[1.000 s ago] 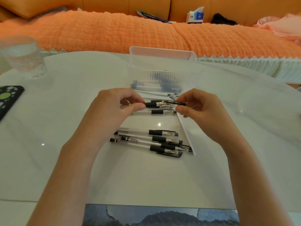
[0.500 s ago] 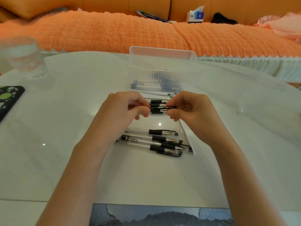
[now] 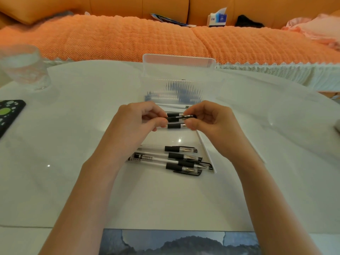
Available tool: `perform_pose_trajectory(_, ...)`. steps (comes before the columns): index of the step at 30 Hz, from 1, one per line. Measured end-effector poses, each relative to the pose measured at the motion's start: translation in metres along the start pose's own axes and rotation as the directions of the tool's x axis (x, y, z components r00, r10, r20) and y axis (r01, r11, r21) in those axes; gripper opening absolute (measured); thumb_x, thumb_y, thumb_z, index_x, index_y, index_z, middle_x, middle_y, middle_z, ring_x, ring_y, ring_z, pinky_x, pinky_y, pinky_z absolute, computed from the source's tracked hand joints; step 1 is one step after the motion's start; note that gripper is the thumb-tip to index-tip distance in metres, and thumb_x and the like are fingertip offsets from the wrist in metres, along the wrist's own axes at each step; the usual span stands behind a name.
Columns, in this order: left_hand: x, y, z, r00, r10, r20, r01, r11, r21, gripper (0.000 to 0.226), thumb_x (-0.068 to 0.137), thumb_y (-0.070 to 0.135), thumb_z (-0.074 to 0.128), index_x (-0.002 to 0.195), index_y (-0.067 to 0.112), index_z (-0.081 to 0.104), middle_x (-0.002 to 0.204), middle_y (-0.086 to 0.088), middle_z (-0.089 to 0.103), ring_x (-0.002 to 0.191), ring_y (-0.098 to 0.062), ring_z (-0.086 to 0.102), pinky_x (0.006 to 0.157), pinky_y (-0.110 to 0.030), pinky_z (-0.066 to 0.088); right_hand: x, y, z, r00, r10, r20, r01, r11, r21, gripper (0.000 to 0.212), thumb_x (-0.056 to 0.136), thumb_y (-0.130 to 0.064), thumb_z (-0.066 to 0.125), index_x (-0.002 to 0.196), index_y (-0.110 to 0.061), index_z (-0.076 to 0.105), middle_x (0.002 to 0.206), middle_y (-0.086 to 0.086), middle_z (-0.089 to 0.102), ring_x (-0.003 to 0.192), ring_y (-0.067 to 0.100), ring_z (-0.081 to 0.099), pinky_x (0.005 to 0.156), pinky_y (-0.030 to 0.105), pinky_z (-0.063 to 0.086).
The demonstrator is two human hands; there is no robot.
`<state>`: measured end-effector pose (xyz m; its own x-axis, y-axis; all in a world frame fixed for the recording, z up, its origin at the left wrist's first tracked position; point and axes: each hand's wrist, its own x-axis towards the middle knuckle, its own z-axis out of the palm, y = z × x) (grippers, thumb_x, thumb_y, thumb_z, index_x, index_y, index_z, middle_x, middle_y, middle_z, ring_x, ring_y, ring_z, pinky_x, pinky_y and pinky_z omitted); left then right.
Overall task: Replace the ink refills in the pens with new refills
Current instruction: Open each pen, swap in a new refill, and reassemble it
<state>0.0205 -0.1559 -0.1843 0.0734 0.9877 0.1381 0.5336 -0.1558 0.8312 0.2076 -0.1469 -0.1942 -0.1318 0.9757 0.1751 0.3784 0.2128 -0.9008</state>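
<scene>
So the pen (image 3: 181, 117) being worked on sits right between the two hands, lying sideways, one end in each. The left hand (image 3: 136, 124) has its thumb and forefinger pinched on the pen's left end, the other fingers curled in loosely. The right hand (image 3: 215, 124) does the same on the right end, pinching the black part between thumb and fingertips, knuckles up. Both are raised a bit off the white table (image 3: 92, 181), wrists angled in toward each other and forearms coming in from the bottom corners. Directly under the hands a couple more pens (image 3: 173, 126) lie flat, partly covered by the fingers. Closer to the person, below the wrists, there's a small pile of clear pens (image 3: 176, 160) with black grips, all pointing right. Just past the fingertips is a clear plastic box (image 3: 179, 57) standing open, with what looks like refills (image 3: 174, 92) inside (the ribbed plastic blurs them, so I can't say much more). Way off beyond the left hand there's a glass (image 3: 22, 69) and, nearer, a black phone case (image 3: 9, 115) with green dots.
</scene>
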Motion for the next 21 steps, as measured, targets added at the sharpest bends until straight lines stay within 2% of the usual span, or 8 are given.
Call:
perform_pose_trajectory(3,0.003,-0.003,-0.003,0.998,0.012,-0.064,-0.010,0.999,0.038,0.007,0.081,0.022,0.072,0.086,0.026,0.070,0.078,0.013,0.067,0.076,-0.001,0.062,0.075,-0.018,0.049,0.002,0.006,0.000,0.999,-0.007,-0.044,-0.002,0.978,-0.209,0.020,0.082,-0.021,0.071,0.099,-0.029,0.063,0.093,-0.014,0.063,0.081,0.002,0.056,0.073,0.004,0.041)
perform_pose_trajectory(5,0.005,-0.003,-0.005,0.994,0.031,-0.103,-0.022,0.995,0.096,0.006,0.083,0.026,0.070,0.088,0.027,0.069,0.082,0.015,0.066,0.079,0.001,0.059,0.072,-0.016,0.046,0.002,0.009,0.002,0.998,-0.040,-0.038,0.024,0.934,-0.355,0.017,0.085,-0.021,0.067,0.100,-0.029,0.064,0.092,-0.018,0.057,0.083,-0.002,0.047,0.073,-0.001,0.033)
perform_pose_trajectory(9,0.010,-0.003,-0.005,0.991,0.055,-0.124,-0.037,0.990,0.138,0.009,0.085,0.027,0.067,0.093,0.031,0.068,0.085,0.018,0.065,0.083,0.005,0.057,0.069,-0.009,0.037,0.006,0.014,0.005,0.995,-0.090,0.034,0.094,0.822,-0.562,0.017,0.087,-0.020,0.064,0.103,-0.019,0.066,0.094,-0.015,0.053,0.093,0.005,0.040,0.077,0.014,0.030)
perform_pose_trajectory(16,0.030,0.017,-0.007,0.979,0.157,-0.133,-0.142,0.983,0.121,0.013,0.084,0.019,0.068,0.097,0.023,0.070,0.083,0.018,0.062,0.070,0.022,0.049,0.064,0.005,0.033,0.011,0.018,0.010,0.995,-0.064,0.071,0.094,0.772,-0.628,0.021,0.087,-0.021,0.064,0.108,-0.014,0.065,0.104,-0.003,0.057,0.101,0.013,0.043,0.084,0.021,0.034)
perform_pose_trajectory(18,0.042,0.027,-0.010,0.975,0.190,-0.112,-0.173,0.974,0.146,0.013,0.084,0.018,0.068,0.095,0.023,0.069,0.083,0.016,0.062,0.065,0.020,0.049,0.064,0.005,0.033,0.011,0.018,0.011,0.995,-0.057,0.080,0.095,0.776,-0.624,0.019,0.087,-0.021,0.065,0.105,-0.015,0.066,0.101,-0.003,0.056,0.099,0.013,0.043,0.085,0.022,0.035)
perform_pose_trajectory(21,0.071,0.038,-0.015,0.971,0.221,-0.091,-0.201,0.961,0.188,0.014,0.084,0.019,0.069,0.097,0.025,0.068,0.088,0.011,0.065,0.076,0.009,0.055,0.063,0.003,0.036,0.010,0.017,0.010,0.993,-0.073,0.088,0.113,0.771,-0.627,0.014,0.087,-0.022,0.065,0.100,-0.016,0.066,0.095,-0.007,0.053,0.097,0.012,0.042,0.083,0.022,0.035)
